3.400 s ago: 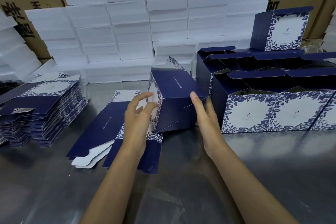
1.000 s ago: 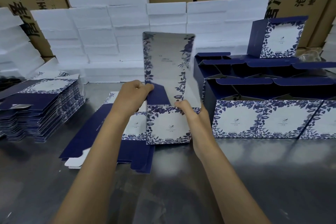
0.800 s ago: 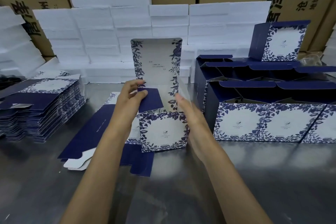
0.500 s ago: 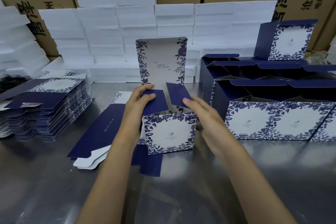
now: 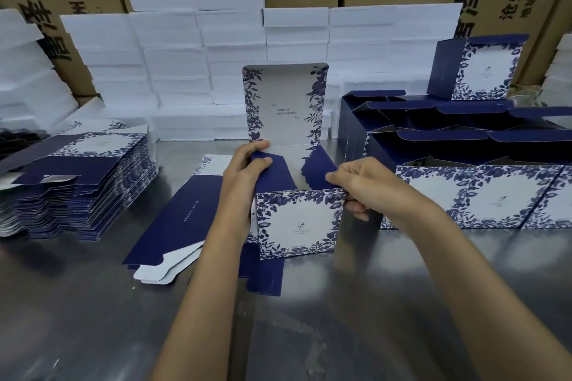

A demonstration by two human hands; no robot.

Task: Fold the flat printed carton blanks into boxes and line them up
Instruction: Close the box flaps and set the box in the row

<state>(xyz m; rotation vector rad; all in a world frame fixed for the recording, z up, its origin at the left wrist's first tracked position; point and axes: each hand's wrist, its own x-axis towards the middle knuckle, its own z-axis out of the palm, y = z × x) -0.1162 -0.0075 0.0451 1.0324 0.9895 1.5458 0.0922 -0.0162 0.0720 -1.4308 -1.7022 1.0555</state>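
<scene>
Dust flaps of the half-made carton point(image 5: 298, 223), which stands just left of the finished box row point(image 5: 476, 195), now lean inward, left hand point(image 5: 240, 176) pinching one and right hand point(image 5: 365, 185) curled around the other, so the upright lid point(image 5: 286, 105) probably closes next.

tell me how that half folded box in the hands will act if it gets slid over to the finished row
The half folded box is thin card and open on top, so it is probably light and slides easily on the smooth metal table. Its tall lid flap stands upright, so it may wobble or catch. The walls likely flex if squeezed.
</scene>
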